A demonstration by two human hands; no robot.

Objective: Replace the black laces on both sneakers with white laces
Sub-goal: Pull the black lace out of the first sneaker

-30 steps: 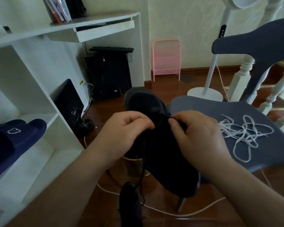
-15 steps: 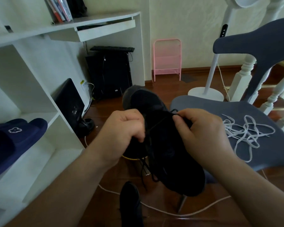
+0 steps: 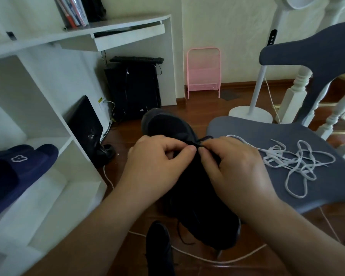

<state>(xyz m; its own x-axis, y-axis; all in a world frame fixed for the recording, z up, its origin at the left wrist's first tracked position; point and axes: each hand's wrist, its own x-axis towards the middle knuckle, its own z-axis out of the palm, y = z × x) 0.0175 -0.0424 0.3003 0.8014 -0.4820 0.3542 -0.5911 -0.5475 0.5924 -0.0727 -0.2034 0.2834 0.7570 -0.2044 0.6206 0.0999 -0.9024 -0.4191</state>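
A black sneaker is held up in front of me, toe pointing away, its middle hidden behind my hands. My left hand and my right hand meet over its top, and both pinch the black lace near the toe end. A loose end of black lace dangles below the shoe. The second black sneaker stands on the floor beneath. White laces lie tangled on the seat of the grey chair at my right.
A white shelf unit stands at my left with navy slippers on a shelf. A white cable runs over the wooden floor. A white fan stand, a pink rack and white balusters stand behind.
My hands have come together at the top of the shoe, fingertips now almost touching on the black lace. The sneaker has shifted a little in my grip.
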